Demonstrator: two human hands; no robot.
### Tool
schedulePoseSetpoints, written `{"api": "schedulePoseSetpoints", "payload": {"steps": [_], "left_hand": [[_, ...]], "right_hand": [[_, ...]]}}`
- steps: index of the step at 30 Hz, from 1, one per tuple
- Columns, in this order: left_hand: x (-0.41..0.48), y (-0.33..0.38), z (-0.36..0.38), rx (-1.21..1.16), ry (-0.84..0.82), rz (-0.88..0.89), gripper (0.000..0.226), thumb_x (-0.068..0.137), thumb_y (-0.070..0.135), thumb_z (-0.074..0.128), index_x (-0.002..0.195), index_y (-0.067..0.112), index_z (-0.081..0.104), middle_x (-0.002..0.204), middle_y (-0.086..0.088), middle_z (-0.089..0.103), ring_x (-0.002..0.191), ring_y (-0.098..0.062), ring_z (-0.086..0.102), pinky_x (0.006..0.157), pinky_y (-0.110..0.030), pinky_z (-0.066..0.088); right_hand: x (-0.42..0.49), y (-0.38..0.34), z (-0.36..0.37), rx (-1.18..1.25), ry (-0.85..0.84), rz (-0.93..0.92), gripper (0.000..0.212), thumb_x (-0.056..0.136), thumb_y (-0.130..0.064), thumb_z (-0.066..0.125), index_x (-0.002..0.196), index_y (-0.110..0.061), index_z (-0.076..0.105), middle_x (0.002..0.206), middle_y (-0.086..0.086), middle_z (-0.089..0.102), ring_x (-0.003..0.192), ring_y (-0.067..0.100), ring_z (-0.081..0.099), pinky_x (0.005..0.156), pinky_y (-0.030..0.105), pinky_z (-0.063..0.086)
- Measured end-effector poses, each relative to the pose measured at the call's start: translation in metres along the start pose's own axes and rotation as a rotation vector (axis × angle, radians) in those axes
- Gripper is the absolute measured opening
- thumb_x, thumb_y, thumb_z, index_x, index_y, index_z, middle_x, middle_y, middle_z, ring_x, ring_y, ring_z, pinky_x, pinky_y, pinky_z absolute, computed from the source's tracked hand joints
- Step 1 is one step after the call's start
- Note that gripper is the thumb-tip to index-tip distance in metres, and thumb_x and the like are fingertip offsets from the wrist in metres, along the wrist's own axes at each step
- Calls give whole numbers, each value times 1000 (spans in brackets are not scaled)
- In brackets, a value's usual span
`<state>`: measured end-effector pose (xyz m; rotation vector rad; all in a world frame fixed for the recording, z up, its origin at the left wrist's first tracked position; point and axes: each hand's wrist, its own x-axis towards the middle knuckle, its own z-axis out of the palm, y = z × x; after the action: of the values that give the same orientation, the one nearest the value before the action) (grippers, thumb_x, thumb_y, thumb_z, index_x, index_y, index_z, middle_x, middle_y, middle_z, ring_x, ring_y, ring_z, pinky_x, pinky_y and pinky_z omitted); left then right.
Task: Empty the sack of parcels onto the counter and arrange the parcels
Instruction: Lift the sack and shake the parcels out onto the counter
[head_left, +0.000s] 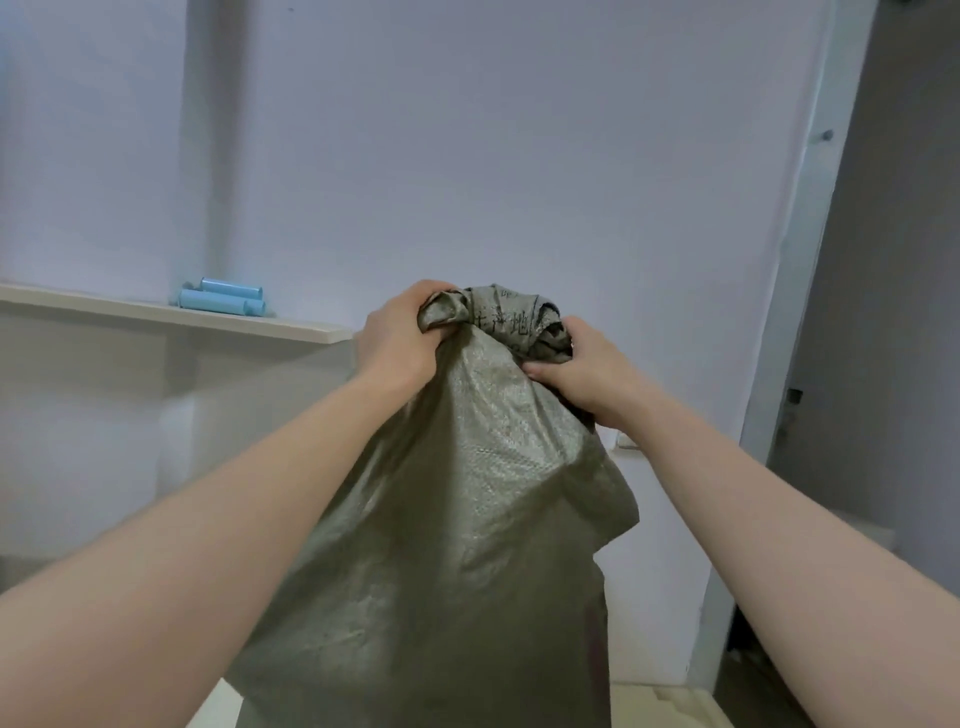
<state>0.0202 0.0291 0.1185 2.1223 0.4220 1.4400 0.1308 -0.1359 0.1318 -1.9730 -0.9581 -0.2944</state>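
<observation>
A grey-green woven sack (457, 519) hangs in front of me, held up high by its bunched top end, which carries dark printed characters. My left hand (400, 338) grips the bunched fabric on the left. My right hand (582, 374) grips it on the right, fingers curled into the cloth. The sack spreads wide below and runs out of the bottom of the frame. No parcels are visible. A pale counter surface (665, 701) shows just below the sack at the lower right.
A white shelf (182, 314) juts from the wall at the left, with a few light blue tubes (223, 301) lying on it. A pale wall fills the background. A white door frame (789, 332) and a dark doorway stand at the right.
</observation>
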Motion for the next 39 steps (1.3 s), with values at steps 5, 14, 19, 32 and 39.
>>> {"api": "schedulePoseSetpoints", "payload": {"steps": [5, 14, 19, 32, 39], "left_hand": [[14, 40, -12, -246, 214, 96, 26, 93, 28, 61, 114, 43, 61, 116, 14, 66, 107, -10, 56, 86, -26, 38], [-1, 1, -16, -12, -38, 49, 29, 92, 31, 63, 121, 34, 60, 118, 5, 68, 112, -23, 59, 84, -28, 42], [-17, 28, -18, -143, -397, -52, 86, 76, 62, 68, 145, 24, 32, 143, 0, 36, 129, -19, 41, 105, -32, 36], [-56, -9, 29, -46, 84, 340, 61, 74, 34, 82, 117, 12, 44, 146, -3, 38, 130, -26, 41, 105, -43, 40], [-66, -21, 28, 109, -82, 412, 46, 81, 45, 67, 112, 24, 41, 149, 10, 36, 140, -21, 31, 114, -60, 18]], "right_hand": [[16, -37, -22, 71, 557, -277, 17, 90, -16, 63, 105, -14, 56, 94, -3, 60, 88, 14, 51, 66, 20, 29], [7, -5, 0, -174, 181, -92, 27, 89, -29, 66, 112, -17, 58, 116, 6, 65, 111, 26, 56, 77, 26, 34], [0, 1, 5, -87, 313, -52, 24, 85, -30, 69, 105, -18, 61, 107, 3, 67, 105, 25, 60, 80, 30, 42], [-43, 0, -11, 468, -191, 107, 55, 91, -55, 52, 112, -6, 65, 108, -1, 68, 89, 4, 66, 78, 25, 54], [-34, 12, -12, 161, -458, 224, 100, 64, -61, 77, 146, -23, 33, 136, -1, 54, 120, 21, 56, 89, 36, 52]]}}
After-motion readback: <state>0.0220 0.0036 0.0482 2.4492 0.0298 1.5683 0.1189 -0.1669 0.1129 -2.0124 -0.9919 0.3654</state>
